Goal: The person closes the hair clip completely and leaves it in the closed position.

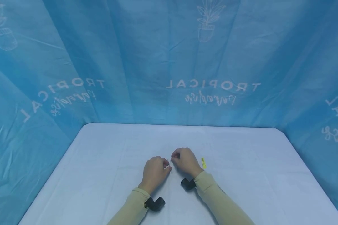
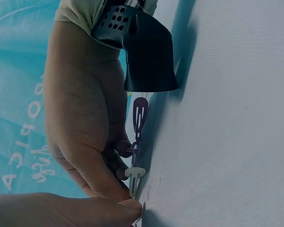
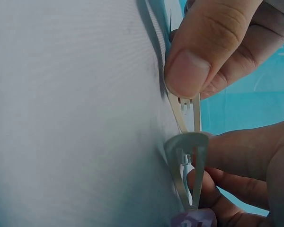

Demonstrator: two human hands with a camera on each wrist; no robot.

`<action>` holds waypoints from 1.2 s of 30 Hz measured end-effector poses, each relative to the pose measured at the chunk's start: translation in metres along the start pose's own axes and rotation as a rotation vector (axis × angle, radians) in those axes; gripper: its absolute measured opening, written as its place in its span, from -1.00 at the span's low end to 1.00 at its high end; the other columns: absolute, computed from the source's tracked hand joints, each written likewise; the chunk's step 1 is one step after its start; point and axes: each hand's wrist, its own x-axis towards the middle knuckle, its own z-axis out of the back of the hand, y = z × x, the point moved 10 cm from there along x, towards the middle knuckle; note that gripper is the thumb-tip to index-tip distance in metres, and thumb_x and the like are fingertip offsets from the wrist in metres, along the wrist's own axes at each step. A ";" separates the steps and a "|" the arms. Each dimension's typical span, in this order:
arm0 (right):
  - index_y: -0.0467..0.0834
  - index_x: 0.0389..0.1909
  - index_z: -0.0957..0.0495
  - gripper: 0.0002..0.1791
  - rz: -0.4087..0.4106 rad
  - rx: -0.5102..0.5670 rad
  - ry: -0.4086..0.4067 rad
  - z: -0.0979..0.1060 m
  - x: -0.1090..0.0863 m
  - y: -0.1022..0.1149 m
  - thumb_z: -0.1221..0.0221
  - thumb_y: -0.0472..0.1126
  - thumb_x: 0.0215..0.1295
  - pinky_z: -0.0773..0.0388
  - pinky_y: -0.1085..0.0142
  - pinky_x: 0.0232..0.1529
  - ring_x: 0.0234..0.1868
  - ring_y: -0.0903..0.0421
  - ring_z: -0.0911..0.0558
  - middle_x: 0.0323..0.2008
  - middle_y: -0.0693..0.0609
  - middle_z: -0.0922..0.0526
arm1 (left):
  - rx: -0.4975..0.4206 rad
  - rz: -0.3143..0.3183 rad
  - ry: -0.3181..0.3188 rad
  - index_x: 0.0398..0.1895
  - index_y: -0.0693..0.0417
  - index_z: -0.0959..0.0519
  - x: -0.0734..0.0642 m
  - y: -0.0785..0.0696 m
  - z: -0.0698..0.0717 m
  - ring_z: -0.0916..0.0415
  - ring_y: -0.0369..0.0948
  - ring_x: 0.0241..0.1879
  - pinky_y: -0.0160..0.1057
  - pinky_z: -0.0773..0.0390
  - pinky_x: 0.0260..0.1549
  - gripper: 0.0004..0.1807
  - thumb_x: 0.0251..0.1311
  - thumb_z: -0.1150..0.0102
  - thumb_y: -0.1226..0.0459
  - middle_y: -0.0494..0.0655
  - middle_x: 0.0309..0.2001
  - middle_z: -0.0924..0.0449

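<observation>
Several snap hair clips hang linked in a chain, seen close in both wrist views. My left hand (image 1: 156, 173) pinches a cream snap hair clip (image 3: 197, 118) at the chain's left end, its thumb covering part of it. Linked to that is a pale green snap hair clip (image 3: 171, 153), with the fingers of my right hand (image 1: 186, 161) against its back and side. A purple snap hair clip (image 2: 140, 113) trails to the right, below the right hand. In the head view the two hands face each other closely, with only thin pale bits of the chain between them.
A yellow strip with dark print (image 1: 203, 162) lies just right of the right hand. Black wrist camera mounts (image 1: 155, 204) stick out from both sleeves. The white-covered table (image 1: 101, 162) is enclosed by a blue printed curtain (image 1: 146, 62) at the back and sides.
</observation>
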 end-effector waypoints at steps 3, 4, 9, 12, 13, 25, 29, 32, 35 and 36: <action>-0.16 -0.32 -0.72 -0.95 0.024 0.015 -0.025 0.002 0.000 0.002 -0.32 -0.27 0.25 -0.49 0.15 -0.14 -0.32 0.12 -0.53 -0.48 0.13 -0.60 | -0.010 -0.009 -0.005 -0.41 0.07 -0.74 0.000 0.000 0.001 -0.55 -0.18 -0.41 -0.19 -0.50 -0.34 -0.83 0.05 -0.50 0.17 -0.15 -0.47 -0.64; -0.16 -0.33 -0.72 -0.95 0.035 0.022 -0.034 0.003 0.000 0.002 -0.32 -0.27 0.25 -0.49 0.16 -0.15 -0.34 0.13 -0.53 -0.48 0.13 -0.60 | -0.012 -0.011 -0.010 -0.40 0.08 -0.74 0.000 0.000 0.002 -0.57 -0.17 -0.41 -0.18 -0.51 -0.33 -0.83 0.05 -0.50 0.18 -0.14 -0.47 -0.65; -0.17 -0.34 -0.71 -0.96 0.087 0.062 -0.078 0.009 -0.001 0.004 -0.31 -0.28 0.26 -0.49 0.18 -0.18 -0.36 0.15 -0.53 -0.47 0.12 -0.62 | -0.042 0.002 -0.037 -0.37 0.12 -0.74 0.000 0.005 0.008 -0.60 -0.15 -0.40 -0.16 -0.53 -0.34 -0.87 0.04 -0.46 0.27 -0.13 -0.46 -0.67; -0.17 -0.34 -0.71 -0.95 0.075 0.096 -0.078 0.010 -0.002 0.003 -0.31 -0.26 0.27 -0.49 0.16 -0.15 -0.33 0.15 -0.55 -0.44 0.13 -0.63 | -0.070 0.019 -0.041 -0.36 0.13 -0.74 0.001 0.009 0.011 -0.59 -0.17 -0.42 -0.18 -0.53 -0.37 -0.89 0.03 -0.42 0.31 -0.14 -0.47 -0.66; -0.17 -0.33 -0.70 -0.94 0.067 0.108 -0.073 0.010 -0.002 0.002 -0.31 -0.26 0.28 -0.49 0.15 -0.13 -0.31 0.14 -0.55 -0.43 0.13 -0.64 | -0.079 0.024 -0.040 -0.36 0.13 -0.74 0.002 0.010 0.012 -0.58 -0.18 -0.43 -0.19 -0.53 -0.38 -0.90 0.03 -0.41 0.33 -0.13 -0.47 -0.66; -0.15 -0.07 -0.71 -0.83 0.082 0.162 -0.003 0.005 0.000 0.005 -0.22 -0.28 0.39 -0.51 0.03 0.14 0.05 -0.04 -0.65 -0.06 -0.05 -0.73 | -0.142 0.067 -0.021 -0.33 0.15 -0.74 0.005 0.020 0.019 -0.53 -0.24 -0.47 -0.23 -0.52 -0.41 -0.92 0.09 -0.34 0.37 -0.13 -0.47 -0.64; -0.17 0.00 -0.70 -0.78 0.119 0.165 0.026 0.003 -0.001 0.009 -0.19 -0.28 0.42 -0.51 0.01 0.12 0.03 -0.05 -0.65 -0.02 -0.07 -0.72 | -0.144 0.066 -0.026 -0.34 0.14 -0.74 0.006 0.021 0.021 -0.54 -0.23 -0.45 -0.22 -0.53 -0.39 -0.93 0.09 -0.35 0.37 -0.12 -0.46 -0.65; -0.16 0.02 -0.69 -0.77 0.139 0.163 0.052 0.002 -0.002 0.010 -0.17 -0.27 0.44 -0.50 -0.01 0.12 0.03 -0.05 -0.64 0.00 -0.07 -0.71 | -0.148 0.071 -0.022 -0.34 0.13 -0.73 0.006 0.023 0.022 -0.55 -0.23 -0.45 -0.22 -0.54 -0.39 -0.94 0.10 -0.34 0.38 -0.12 -0.45 -0.65; -0.17 0.04 -0.68 -0.76 0.156 0.163 0.078 0.000 -0.002 0.013 -0.16 -0.27 0.45 -0.49 -0.01 0.14 0.05 -0.05 -0.64 0.01 -0.07 -0.71 | -0.154 0.081 -0.013 -0.35 0.13 -0.73 0.006 0.024 0.022 -0.54 -0.24 -0.45 -0.22 -0.54 -0.38 -0.94 0.11 -0.31 0.38 -0.12 -0.45 -0.65; -0.17 0.04 -0.68 -0.76 0.161 0.160 0.084 -0.001 -0.002 0.013 -0.15 -0.27 0.45 -0.50 0.00 0.13 0.04 -0.05 -0.64 0.01 -0.07 -0.71 | -0.154 0.083 -0.010 -0.35 0.13 -0.73 0.006 0.025 0.022 -0.54 -0.24 -0.45 -0.22 -0.54 -0.38 -0.94 0.12 -0.31 0.38 -0.12 -0.45 -0.65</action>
